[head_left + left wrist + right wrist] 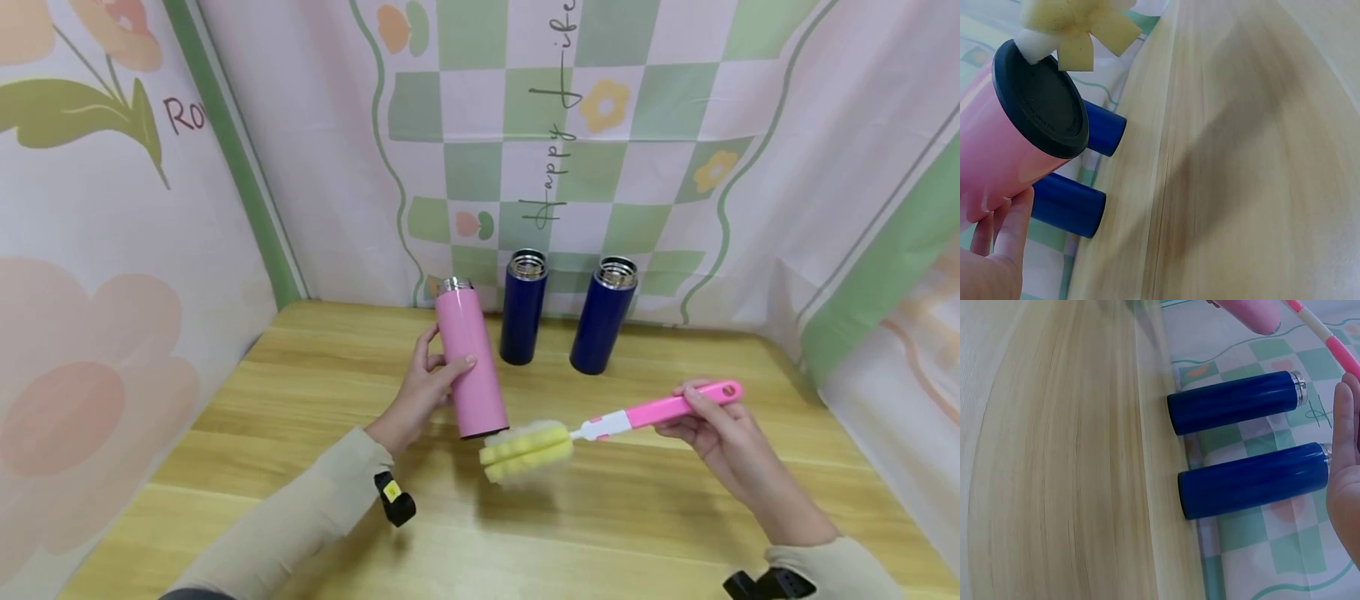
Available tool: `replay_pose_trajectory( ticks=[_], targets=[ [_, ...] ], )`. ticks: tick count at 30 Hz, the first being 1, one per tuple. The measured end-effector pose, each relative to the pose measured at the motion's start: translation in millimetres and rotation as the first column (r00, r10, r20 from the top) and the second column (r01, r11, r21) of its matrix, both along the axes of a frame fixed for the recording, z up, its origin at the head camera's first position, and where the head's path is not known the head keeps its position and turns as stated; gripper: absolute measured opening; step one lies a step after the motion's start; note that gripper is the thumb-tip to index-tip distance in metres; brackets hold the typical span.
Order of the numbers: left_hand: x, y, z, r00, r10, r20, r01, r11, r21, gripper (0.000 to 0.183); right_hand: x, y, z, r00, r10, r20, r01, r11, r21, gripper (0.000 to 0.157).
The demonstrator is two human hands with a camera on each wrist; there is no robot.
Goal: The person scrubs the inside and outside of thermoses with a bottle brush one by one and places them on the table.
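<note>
My left hand (425,387) grips a pink bottle (471,358) around its side, thumb across the front. The bottle is lidless with a steel mouth and tilts a little; its black base (1041,103) shows in the left wrist view, lifted off the table. In my right hand (720,433) is a bottle brush, pinched by its pink handle (667,410). The brush's yellow and white sponge head (527,452) points left, close to the bottle's base in the head view. Whether sponge and base touch, I cannot tell.
Two dark blue bottles, a left one (523,307) and a right one (603,315), stand lidless at the back of the wooden table (337,350). Behind them hangs a patterned curtain (540,108), which also lines both sides.
</note>
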State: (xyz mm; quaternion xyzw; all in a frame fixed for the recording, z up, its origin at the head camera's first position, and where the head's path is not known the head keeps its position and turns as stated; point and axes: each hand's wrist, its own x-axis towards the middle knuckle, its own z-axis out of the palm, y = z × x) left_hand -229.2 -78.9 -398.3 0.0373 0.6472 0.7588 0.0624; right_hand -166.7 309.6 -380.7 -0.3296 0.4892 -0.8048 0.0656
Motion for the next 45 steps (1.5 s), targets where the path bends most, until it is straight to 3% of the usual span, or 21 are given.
replay_pose_trajectory(
  ticks=[10,17,25,31,39,45],
  targets=[
    [1.0,5,3.8,1.000,0.008,0.000,-0.008,1.000,0.028,0.091,2.0,-15,-4.0,0.999,-0.053,-0.010,0.054,0.998,0.032,0.039],
    [1.8,8,6.7,1.000,0.024,0.013,-0.025,0.998,0.054,0.091,-0.6,-30,-7.2,0.999,-0.044,0.007,0.044,0.999,-0.027,0.035],
    [-0.1,8,8.6,0.999,0.031,0.025,-0.033,0.996,0.083,0.091,-1.5,-36,-10.5,0.984,-0.178,0.020,0.176,0.982,0.070,0.031],
    [-2.7,6,8.4,0.999,0.031,0.015,-0.032,0.996,0.082,0.089,-3.0,-30,-13.5,0.972,-0.235,0.021,0.231,0.966,0.115,0.030],
    [-2.2,6,11.4,1.000,0.030,0.011,-0.030,0.998,0.048,0.089,-3.5,-15,-16.4,0.977,-0.214,0.013,0.213,0.976,0.051,0.030],
    [-3.4,4,9.0,0.999,0.037,0.008,-0.037,0.999,0.032,0.089,-2.7,-7,-14.4,0.990,-0.144,-0.004,0.144,0.989,-0.013,0.033]
  ],
)
